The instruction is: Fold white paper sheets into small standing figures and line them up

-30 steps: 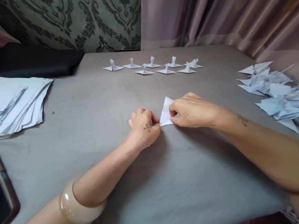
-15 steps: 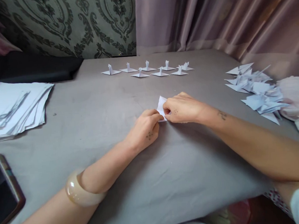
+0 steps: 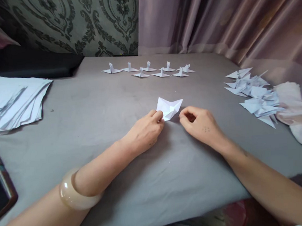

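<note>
A partly folded piece of white paper [image 3: 169,108] lies on the grey cloth in front of me, its creased flaps standing open and two points spread at the top. My left hand [image 3: 148,130] pinches its lower left corner between thumb and fingers. Just to the right of the paper, my right hand [image 3: 199,123] is curled with thumb and fingertips together, apart from the paper and with nothing visible in it. Farther back, several small folded paper figures [image 3: 141,74] stand in two rows, each with an upright middle and flat side points.
A stack of white paper sheets [image 3: 14,103] lies at the left, with a phone [image 3: 1,185] nearer me. Several folded paper pieces [image 3: 259,95] are heaped at the right beside a pale cloth [image 3: 294,112]. Black fabric [image 3: 29,63] lies at the back left; a curtain [image 3: 164,21] hangs behind.
My right hand has let go of the paper and moved right and slightly nearer me. The paper's flaps have spread open. My left hand keeps its pinch.
</note>
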`<state>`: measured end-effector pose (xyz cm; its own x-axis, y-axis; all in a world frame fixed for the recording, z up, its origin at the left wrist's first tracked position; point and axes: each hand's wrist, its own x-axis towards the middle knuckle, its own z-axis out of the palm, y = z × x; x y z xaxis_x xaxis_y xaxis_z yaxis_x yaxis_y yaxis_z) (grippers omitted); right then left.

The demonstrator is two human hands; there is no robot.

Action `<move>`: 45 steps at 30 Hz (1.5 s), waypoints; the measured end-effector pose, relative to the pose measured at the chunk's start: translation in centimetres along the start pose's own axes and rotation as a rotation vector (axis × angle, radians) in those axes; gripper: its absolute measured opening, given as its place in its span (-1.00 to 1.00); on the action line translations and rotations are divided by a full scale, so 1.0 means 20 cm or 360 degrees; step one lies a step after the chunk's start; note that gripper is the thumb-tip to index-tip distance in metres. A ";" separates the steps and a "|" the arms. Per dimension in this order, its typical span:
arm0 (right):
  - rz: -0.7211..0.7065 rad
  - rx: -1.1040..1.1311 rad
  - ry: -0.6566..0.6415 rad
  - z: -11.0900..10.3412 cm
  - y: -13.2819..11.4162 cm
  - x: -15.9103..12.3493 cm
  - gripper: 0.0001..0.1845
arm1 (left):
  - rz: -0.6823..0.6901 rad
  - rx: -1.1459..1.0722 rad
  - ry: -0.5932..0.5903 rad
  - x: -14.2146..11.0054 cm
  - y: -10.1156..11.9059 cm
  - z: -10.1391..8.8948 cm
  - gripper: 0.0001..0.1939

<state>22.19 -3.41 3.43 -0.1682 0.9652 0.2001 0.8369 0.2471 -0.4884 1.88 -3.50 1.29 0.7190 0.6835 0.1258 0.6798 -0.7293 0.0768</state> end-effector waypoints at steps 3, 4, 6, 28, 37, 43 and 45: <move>-0.0032 0.0016 -0.0024 0.06 0.02 -0.04 -0.79 | -0.0002 -0.0023 -0.0024 -0.01 -0.02 0.01 -0.63; -0.0041 0.0021 -0.0017 0.07 0.02 -0.04 -0.77 | -0.0008 -0.0048 -0.0026 -0.01 -0.02 0.01 -0.61; -0.0043 0.0031 -0.0010 0.09 0.02 -0.04 -0.75 | 0.0000 -0.0100 -0.0034 -0.01 -0.03 0.00 -0.58; -0.0315 0.0163 -0.0024 0.14 0.00 -0.10 -0.66 | 0.0064 -0.0089 0.0196 -0.03 -0.04 0.04 -0.58; -0.0494 -0.0136 -0.0057 0.13 -0.01 -0.12 -0.63 | -0.0193 -0.0444 0.0397 -0.05 -0.03 0.01 -0.76; -0.0574 -0.0261 -0.0073 0.12 -0.01 -0.11 -0.66 | -0.0532 -0.0686 0.0461 -0.04 0.00 -0.01 -0.87; -0.0592 -0.0257 -0.0082 0.12 -0.01 -0.11 -0.67 | -0.0569 -0.0730 0.0483 -0.04 0.00 -0.01 -0.88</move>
<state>21.07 -5.34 1.01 -0.4974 0.8165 0.2932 0.7842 0.5677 -0.2504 1.30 -4.03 1.32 0.3420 0.8962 0.2825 0.6907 -0.4436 0.5711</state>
